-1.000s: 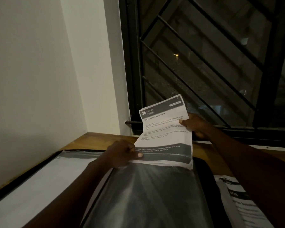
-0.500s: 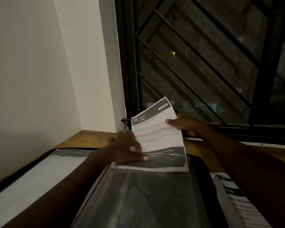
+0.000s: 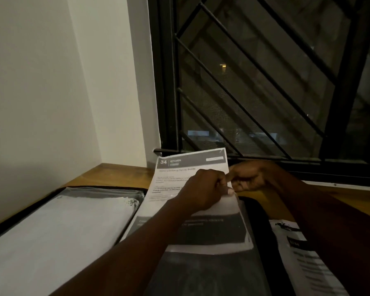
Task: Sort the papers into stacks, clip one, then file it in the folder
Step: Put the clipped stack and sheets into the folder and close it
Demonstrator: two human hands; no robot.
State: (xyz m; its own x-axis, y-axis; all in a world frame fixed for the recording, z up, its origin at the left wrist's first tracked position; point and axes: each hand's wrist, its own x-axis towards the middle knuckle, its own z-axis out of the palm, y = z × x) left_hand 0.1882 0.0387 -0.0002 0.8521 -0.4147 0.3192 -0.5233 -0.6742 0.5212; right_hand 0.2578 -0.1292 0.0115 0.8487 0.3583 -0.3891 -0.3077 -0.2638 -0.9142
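A pale wall [image 3: 41, 82] is standing along the left edge of the wooden table [image 3: 115, 174]. A black folder [image 3: 263, 221] is lying open on the table, reaching from the left edge to past the middle, with its top end near the back left corner. The folder's left page [image 3: 62, 231] is a clear pocket with white sheets inside, and it is shining a little. In the middle, a paper [image 3: 179, 165] with a dark band and the words "34 KITCHEN" at its top is tilting up over the folder's right page [image 3: 201, 274]. The paper's lower part is looking grey and dull, as if it is sitting under the clear plastic of that page. Its upper part is sticking out toward the table's back edge. The left hand [image 3: 203, 189] is reaching across the paper with its fingers curled in, and it is pinching the paper's right edge between thumb and fingers. Just beside it, the right hand [image 3: 250, 178] is sitting behind that same edge with its fingers curled too. Its thumb is pressing on the paper, so both hands are holding it. Behind the hands, a dark window [image 3: 265, 82] with slanting black bars is rising from the table's back edge. Near the table's front right corner, some printed sheets [image 3: 308, 263] are lying flat just beside the folder, partly hidden under the right arm.
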